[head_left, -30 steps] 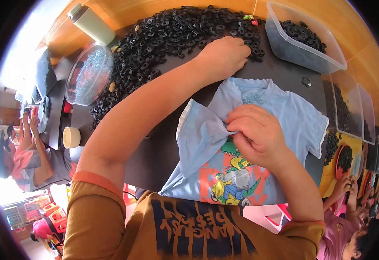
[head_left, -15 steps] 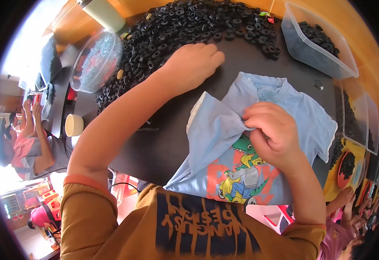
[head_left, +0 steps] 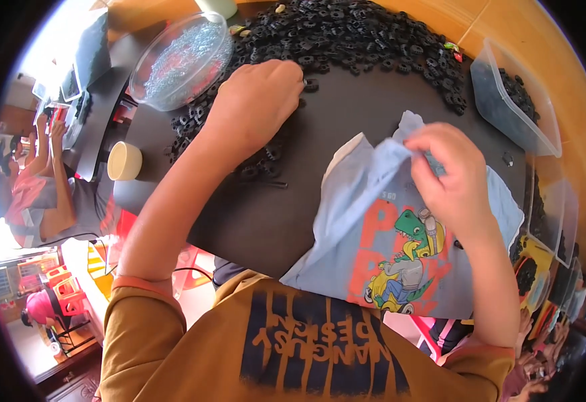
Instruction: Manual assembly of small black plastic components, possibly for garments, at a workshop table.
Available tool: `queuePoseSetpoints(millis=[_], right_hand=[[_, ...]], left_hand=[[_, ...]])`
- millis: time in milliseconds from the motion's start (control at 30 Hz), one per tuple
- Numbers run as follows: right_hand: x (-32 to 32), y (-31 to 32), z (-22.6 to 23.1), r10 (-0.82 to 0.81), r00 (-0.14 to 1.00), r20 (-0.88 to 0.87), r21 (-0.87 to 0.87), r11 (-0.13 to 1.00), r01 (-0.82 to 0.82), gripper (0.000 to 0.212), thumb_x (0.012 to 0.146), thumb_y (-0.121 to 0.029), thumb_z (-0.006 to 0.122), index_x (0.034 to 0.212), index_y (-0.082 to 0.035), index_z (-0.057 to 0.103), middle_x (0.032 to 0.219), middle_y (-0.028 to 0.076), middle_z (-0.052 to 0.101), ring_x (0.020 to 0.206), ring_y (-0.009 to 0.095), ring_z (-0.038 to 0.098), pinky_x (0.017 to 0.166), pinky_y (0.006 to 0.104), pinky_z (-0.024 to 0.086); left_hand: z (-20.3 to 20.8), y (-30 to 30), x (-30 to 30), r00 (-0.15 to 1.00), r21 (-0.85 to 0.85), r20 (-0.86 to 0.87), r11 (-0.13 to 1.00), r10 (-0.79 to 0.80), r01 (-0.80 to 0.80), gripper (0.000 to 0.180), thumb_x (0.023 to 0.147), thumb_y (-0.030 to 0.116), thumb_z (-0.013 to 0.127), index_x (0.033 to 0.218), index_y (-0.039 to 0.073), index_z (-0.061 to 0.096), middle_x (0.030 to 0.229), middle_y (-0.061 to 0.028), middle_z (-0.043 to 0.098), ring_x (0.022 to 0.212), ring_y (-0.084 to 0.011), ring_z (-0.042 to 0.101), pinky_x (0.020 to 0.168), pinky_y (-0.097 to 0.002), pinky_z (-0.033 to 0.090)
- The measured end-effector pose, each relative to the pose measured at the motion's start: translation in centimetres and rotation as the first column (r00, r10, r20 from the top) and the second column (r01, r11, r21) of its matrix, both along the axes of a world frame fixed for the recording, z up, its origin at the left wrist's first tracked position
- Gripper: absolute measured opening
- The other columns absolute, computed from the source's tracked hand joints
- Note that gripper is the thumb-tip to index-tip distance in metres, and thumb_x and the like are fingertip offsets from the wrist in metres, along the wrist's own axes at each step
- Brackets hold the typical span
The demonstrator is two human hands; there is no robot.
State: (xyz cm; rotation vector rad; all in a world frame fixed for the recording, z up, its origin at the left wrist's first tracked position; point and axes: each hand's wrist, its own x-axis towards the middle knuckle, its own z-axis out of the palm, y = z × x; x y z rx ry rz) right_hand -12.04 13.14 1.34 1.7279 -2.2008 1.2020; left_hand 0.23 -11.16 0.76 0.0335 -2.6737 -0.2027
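Observation:
My right hand [head_left: 452, 177] is closed near the neckline of a light blue child's T-shirt [head_left: 346, 234], pinching a raised fold of its cloth. The shirt's front carries a green cartoon dinosaur, and it lies across the near edge of the dark table. A small black piece [head_left: 458, 245] shows on the shirt below my right hand. Over by the heap of small black plastic parts [head_left: 367, 33], my left hand [head_left: 256, 100] has its fingers curled together. Whatever those fingers hold is hidden. One loose black part [head_left: 312, 85] lies beside the fingertips.
A round clear tub of small bluish transparent pieces [head_left: 166, 97] stands at left, near a cream cup [head_left: 125, 161]. At far right is a clear plastic box [head_left: 507, 124] with black parts. Other people [head_left: 52, 181] sit at left and along the right.
My right hand has lifted the shirt's cloth, and the fold has changed shape. My left hand has drawn left, closer to the black parts. The whole view has shifted somewhat.

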Motion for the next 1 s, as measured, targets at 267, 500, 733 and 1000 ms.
queuePoseSetpoints(millis=[267,500,733,1000], right_hand=[[-0.5,-5.4,0.4,-0.009,0.982,-0.188,0.486,0.868,0.101,0.014,0.067,-0.017,0.06,0.068,-0.003,0.062,0.07,0.01,0.059,0.073,0.027,0.056,0.078,0.0373,0.04],[1.1,-7.1,1.1,0.047,0.99,-0.131,0.568,0.823,0.036,0.023,0.071,-0.025,0.067,0.072,-0.003,0.062,0.067,0.01,0.057,0.072,0.026,0.054,0.075,0.0359,0.04],[0.0,-8.9,-0.8,-0.13,0.987,0.1,0.48,0.875,0.066,0.017,0.078,-0.017,0.064,0.081,-0.001,0.058,0.067,0.01,0.058,0.06,0.021,0.056,0.058,0.0312,0.043],[-1.4,-12.0,-2.8,-0.17,0.975,-0.142,0.351,0.912,0.21,0.019,0.084,-0.02,0.062,0.095,-0.004,0.06,0.082,0.007,0.062,0.075,0.015,0.058,0.069,0.0256,0.044]], left_hand=[[1.8,0.1,5.9,0.953,0.722,-0.118,0.683,0.279,-0.111,0.012,0.084,0.008,0.058,0.095,0.003,0.059,0.074,-0.0019,0.057,0.069,-0.0068,0.054,0.065,-0.0227,0.044],[0.8,0.1,11.3,0.936,0.725,-0.12,0.674,0.331,-0.145,0.017,0.082,0.0,0.056,0.097,0.001,0.063,0.077,-0.0022,0.057,0.069,-0.0083,0.053,0.063,-0.0204,0.042],[-0.2,1.1,13.6,0.94,0.72,-0.149,0.686,0.306,-0.109,0.018,0.077,-0.006,0.056,0.092,-0.001,0.064,0.076,-0.0066,0.058,0.066,-0.0152,0.054,0.06,-0.0243,0.042],[-0.7,1.7,14.6,0.952,0.666,-0.192,0.744,0.24,-0.054,0.022,0.071,-0.009,0.056,0.09,-0.002,0.064,0.071,-0.0083,0.058,0.062,-0.0184,0.055,0.055,-0.0268,0.043]])
